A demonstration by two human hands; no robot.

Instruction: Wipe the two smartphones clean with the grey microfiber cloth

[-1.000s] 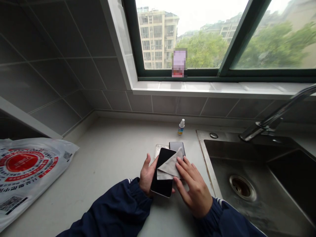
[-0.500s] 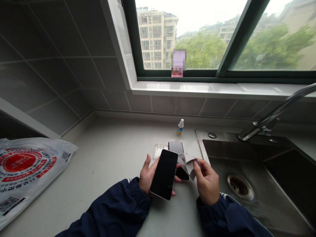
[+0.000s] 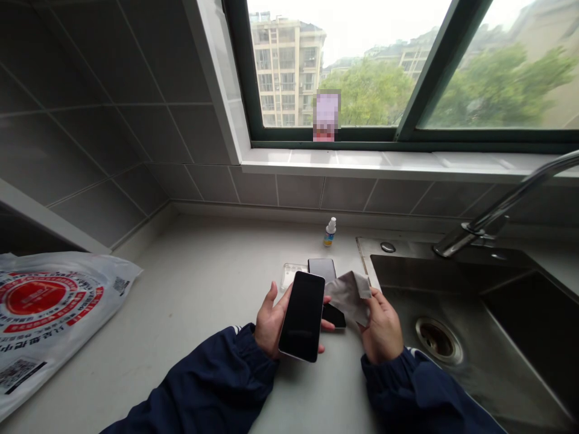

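The left hand (image 3: 271, 322) holds a black smartphone (image 3: 301, 316) above the table (image 3: 190, 283), with the fingers curled behind it. The right hand (image 3: 383, 328) closes its fingers on a grey cloth (image 3: 349, 295), just beside the phone. A second phone (image 3: 322, 269) lies below, near a clear phone case (image 3: 292, 276).
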